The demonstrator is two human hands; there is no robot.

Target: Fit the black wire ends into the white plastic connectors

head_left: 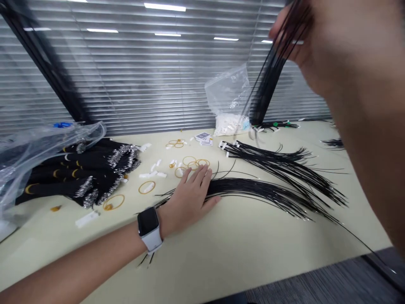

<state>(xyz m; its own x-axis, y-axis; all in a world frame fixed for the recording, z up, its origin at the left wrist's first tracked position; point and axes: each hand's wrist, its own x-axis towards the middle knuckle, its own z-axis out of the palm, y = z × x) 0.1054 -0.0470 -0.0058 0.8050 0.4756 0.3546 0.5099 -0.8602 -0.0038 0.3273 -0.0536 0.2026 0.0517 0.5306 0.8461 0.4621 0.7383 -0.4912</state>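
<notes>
My left hand [189,198] lies flat on a loose bundle of black wires [253,188], its fingers stretched out. The wires fan out to the right under it, and a few ends stick out below the wrist. Raised at the upper right, close to the camera, my right hand [316,50] is closed around a bunch of black wires [289,33]. Some of these hang down toward the table, blurred. Behind the left hand's bundle lie more black wires with white connectors [234,145] at their left ends.
On the left are black cable bundles [69,169] with silvery ends, partly under a clear plastic bag [85,137]. Yellow rubber bands [147,187] and white tags [87,219] are scattered about. A zip bag of white pieces [232,124] and cards [204,138] stand near the window blinds.
</notes>
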